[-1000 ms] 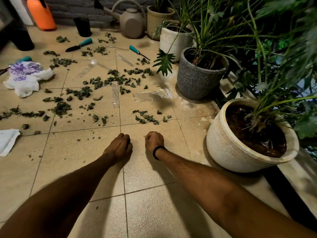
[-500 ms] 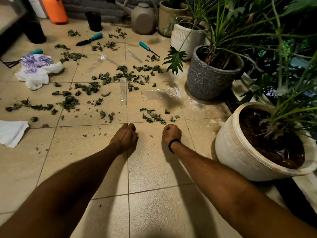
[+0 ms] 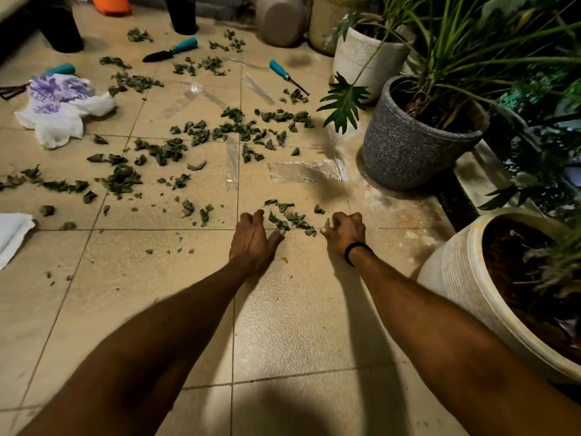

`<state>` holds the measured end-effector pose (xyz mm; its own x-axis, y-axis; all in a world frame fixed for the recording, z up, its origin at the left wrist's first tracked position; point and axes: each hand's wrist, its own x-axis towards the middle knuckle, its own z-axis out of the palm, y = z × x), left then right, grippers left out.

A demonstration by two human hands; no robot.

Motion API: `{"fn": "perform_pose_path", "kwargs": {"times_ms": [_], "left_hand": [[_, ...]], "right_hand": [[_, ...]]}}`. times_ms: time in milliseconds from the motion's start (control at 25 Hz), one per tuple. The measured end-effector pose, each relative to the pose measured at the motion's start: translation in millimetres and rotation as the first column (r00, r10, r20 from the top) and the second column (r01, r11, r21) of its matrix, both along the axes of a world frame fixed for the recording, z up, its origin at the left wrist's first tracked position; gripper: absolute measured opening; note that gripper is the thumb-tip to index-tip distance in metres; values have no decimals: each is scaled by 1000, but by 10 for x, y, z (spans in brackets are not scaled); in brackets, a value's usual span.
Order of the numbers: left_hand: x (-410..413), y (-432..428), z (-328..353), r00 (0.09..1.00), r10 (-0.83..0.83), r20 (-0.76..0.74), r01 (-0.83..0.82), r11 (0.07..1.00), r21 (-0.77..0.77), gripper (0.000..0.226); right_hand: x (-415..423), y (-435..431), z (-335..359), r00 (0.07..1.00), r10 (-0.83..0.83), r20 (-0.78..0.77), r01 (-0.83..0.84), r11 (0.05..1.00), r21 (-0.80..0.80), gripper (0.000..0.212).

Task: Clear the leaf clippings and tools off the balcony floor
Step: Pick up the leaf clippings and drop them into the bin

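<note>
Green leaf clippings (image 3: 195,136) lie scattered over the beige tiled floor (image 3: 298,325). A small pile of clippings (image 3: 289,219) sits between my hands. My left hand (image 3: 253,239) rests on the floor at the pile's left, fingers bent, thumb stretched towards the leaves. My right hand (image 3: 345,231), with a black wristband, is cupped at the pile's right, its thumb touching a leaf. Neither hand grips anything that I can see. Further back lie a teal-handled trowel (image 3: 171,51) and a teal-handled pointed tool (image 3: 286,75). Another teal handle (image 3: 61,69) shows behind a white bag.
A white plastic bag with purple print (image 3: 59,108) lies at the left, a white cloth (image 3: 12,231) nearer. A grey pot (image 3: 415,146), a cream pot (image 3: 465,278) and a white ribbed pot (image 3: 361,58) line the right side. A watering can (image 3: 279,20) stands at the back.
Both hands have slid forward across the tile to the small pile of clippings. Their fists have loosened and now flank the pile. The view has moved closer to the floor.
</note>
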<state>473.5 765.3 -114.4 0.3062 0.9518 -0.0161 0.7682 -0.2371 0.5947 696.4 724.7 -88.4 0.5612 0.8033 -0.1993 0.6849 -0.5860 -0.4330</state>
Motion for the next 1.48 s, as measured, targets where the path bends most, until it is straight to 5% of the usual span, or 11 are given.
{"fn": "perform_pose_path", "kwargs": {"times_ms": [120, 240, 360, 480, 680, 920, 1040, 1120, 1240, 1360, 1480], "left_hand": [[128, 23, -25, 998, 0, 59, -3, 999, 48, 77], [237, 119, -32, 999, -51, 18, 50, 995, 82, 70], [314, 168, -74, 995, -66, -81, 74, 992, 105, 38], [344, 190, -71, 997, 52, 62, -55, 998, 44, 18], [287, 336, -71, 974, 101, 201, -114, 992, 53, 27], [443, 351, 228, 974, -202, -98, 204, 979, 12, 78], [523, 276, 112, 927, -312, -208, 328, 944, 45, 43], [511, 229, -24, 956, -253, -149, 272, 954, 123, 18], [504, 230, -111, 990, -138, 20, 135, 983, 126, 17], [497, 271, -56, 970, 73, 234, -81, 996, 24, 22], [465, 321, 163, 866, 348, 359, -290, 935, -206, 18]], "right_hand": [[-33, 73, -8, 1000, 12, 23, -13, 999, 45, 5], [-98, 157, 75, 991, -85, -105, 96, 989, 111, 14], [-214, 161, 104, 997, 71, -37, -69, 997, 38, 16], [-340, 103, 7, 966, 258, 2, -258, 966, -23, 44], [-383, 82, -56, 943, 279, 180, -277, 960, -37, 28], [-164, 230, 155, 999, 45, 13, -45, 999, 8, 19], [-37, 330, 261, 998, -62, 1, 61, 994, 93, 24], [-1, 412, 315, 997, -67, 49, 63, 994, 87, 27], [-21, 533, 264, 992, 119, 50, -120, 993, 11, 19], [-140, 493, 128, 931, 363, 42, -352, 921, -165, 11], [-235, 382, -9, 900, 418, 121, -412, 908, -73, 25]]}}
